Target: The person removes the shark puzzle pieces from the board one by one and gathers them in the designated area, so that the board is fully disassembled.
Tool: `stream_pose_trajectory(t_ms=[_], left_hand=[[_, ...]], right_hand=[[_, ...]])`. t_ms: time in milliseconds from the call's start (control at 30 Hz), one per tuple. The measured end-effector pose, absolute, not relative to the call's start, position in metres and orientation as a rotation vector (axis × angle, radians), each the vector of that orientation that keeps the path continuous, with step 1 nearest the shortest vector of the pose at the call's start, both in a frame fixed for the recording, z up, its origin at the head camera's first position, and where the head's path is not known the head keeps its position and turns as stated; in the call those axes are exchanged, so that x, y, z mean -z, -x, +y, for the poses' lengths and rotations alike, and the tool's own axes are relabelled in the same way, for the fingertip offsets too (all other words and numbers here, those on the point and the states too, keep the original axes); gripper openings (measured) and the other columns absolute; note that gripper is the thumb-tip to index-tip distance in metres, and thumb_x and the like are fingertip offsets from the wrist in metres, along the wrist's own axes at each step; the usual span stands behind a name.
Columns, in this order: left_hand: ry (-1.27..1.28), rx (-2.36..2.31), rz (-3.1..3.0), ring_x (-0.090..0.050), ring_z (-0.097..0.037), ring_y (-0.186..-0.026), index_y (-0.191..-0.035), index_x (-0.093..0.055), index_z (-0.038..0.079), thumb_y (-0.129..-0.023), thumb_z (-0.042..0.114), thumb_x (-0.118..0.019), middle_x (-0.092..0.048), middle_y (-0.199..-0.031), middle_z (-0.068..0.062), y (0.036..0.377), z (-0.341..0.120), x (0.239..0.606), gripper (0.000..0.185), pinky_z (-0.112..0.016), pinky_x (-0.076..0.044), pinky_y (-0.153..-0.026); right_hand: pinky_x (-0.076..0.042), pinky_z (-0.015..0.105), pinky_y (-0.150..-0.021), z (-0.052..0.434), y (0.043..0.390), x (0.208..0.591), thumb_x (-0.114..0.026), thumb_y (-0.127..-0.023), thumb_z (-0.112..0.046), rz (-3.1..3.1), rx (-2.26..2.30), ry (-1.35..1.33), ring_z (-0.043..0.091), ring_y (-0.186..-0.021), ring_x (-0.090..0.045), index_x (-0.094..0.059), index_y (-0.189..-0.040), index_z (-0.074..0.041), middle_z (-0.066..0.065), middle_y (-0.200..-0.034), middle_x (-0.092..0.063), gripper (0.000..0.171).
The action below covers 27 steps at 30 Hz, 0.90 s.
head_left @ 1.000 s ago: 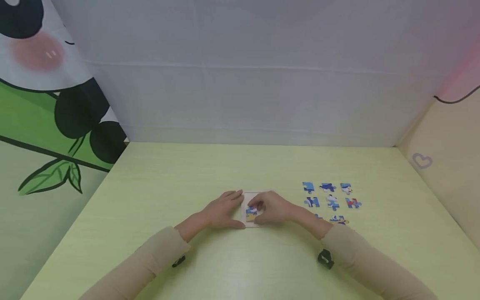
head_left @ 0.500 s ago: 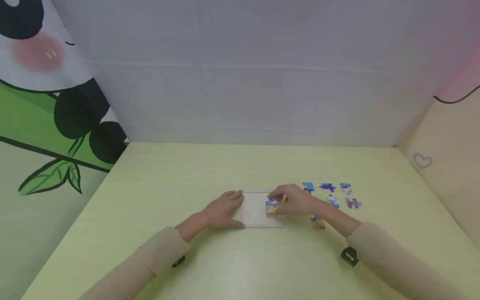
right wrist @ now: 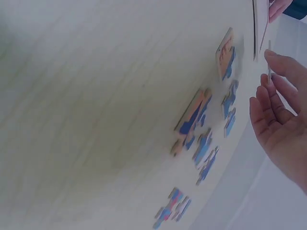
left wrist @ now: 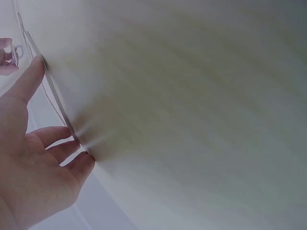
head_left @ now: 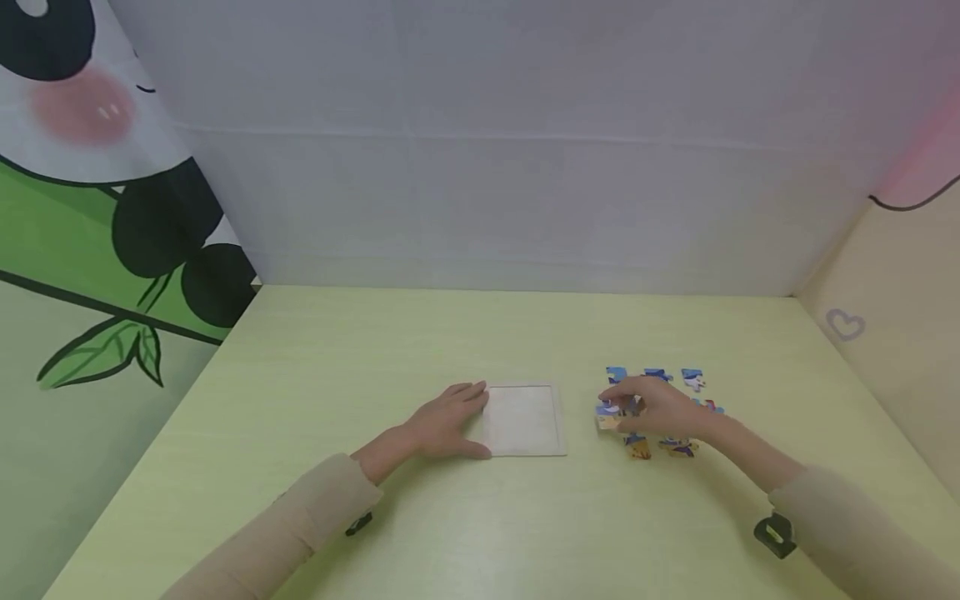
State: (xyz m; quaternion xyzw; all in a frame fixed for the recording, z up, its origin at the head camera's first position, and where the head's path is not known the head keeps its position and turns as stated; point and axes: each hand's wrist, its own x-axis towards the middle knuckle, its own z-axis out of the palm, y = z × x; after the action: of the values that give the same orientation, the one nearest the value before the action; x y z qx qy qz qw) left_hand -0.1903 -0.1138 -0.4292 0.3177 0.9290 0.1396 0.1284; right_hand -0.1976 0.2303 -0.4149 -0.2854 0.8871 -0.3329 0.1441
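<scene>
Puzzle tray and piece

We see a pale square puzzle tray lying flat, bare inside, mid-table. A blue-and-yellow puzzle piece sits right of it, at the left edge of the scattered loose pieces.

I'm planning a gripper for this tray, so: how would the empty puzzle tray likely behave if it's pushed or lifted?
The tray looks thin and flat, so it is probably light and would slide on the smooth table rather than tip. The left hand rests against its left edge, which suggests it needs steadying. Its low rim gives little to grip; lifting likely means getting under an edge.
</scene>
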Motion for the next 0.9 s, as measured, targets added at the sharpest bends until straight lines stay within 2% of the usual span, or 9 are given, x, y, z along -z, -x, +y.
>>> stream_pose_trajectory(t_ms=[67, 433, 733, 900], left_hand=[[-0.929, -0.401, 2.699, -0.024, -0.034, -0.133, -0.137, -0.035, -0.002, -0.077, 0.047, -0.066, -0.026, -0.147, -0.015, 0.190, -0.113, 0.429, 0.084, -0.044, -0.028, -0.106], [-0.927, -0.394, 2.698, -0.024, -0.034, -0.133, -0.137, -0.035, -0.003, -0.077, 0.047, -0.067, -0.026, -0.146, -0.016, 0.189, -0.115, 0.428, 0.084, -0.044, -0.028, -0.106], [-0.923, -0.410, 2.697, -0.024, -0.035, -0.132, -0.136, -0.035, -0.004, -0.077, 0.045, -0.067, -0.026, -0.146, -0.018, 0.188, -0.119, 0.426, 0.083, -0.045, -0.029, -0.105], [-0.919, -0.409, 2.698, -0.024, -0.035, -0.133, -0.137, -0.034, -0.004, -0.078, 0.044, -0.067, -0.025, -0.146, -0.017, 0.188, -0.119, 0.425, 0.083, -0.045, -0.028, -0.106]], right_hand=[[-0.049, 0.026, -0.071, 0.242, 0.195, 0.416, -0.068, -0.079, -0.012, 2.583, 0.934, 0.795, 0.017, -0.087, -0.052, -0.059, -0.114, 0.000, -0.001, -0.096, -0.059, 0.038], [-0.048, 0.024, -0.067, 0.296, 0.176, 0.413, -0.070, -0.077, -0.012, 2.709, 0.879, 0.715, 0.009, -0.081, -0.049, -0.058, -0.113, 0.004, -0.001, -0.091, -0.057, 0.041], [-0.051, 0.024, -0.066, 0.329, 0.170, 0.424, -0.071, -0.077, -0.011, 2.717, 0.902, 0.705, 0.002, -0.083, -0.052, -0.058, -0.111, 0.008, 0.008, -0.095, -0.061, 0.041], [-0.051, 0.024, -0.068, 0.339, 0.165, 0.429, -0.071, -0.076, -0.012, 2.696, 0.906, 0.707, 0.002, -0.083, -0.053, -0.059, -0.108, 0.009, 0.008, -0.092, -0.061, 0.040]])
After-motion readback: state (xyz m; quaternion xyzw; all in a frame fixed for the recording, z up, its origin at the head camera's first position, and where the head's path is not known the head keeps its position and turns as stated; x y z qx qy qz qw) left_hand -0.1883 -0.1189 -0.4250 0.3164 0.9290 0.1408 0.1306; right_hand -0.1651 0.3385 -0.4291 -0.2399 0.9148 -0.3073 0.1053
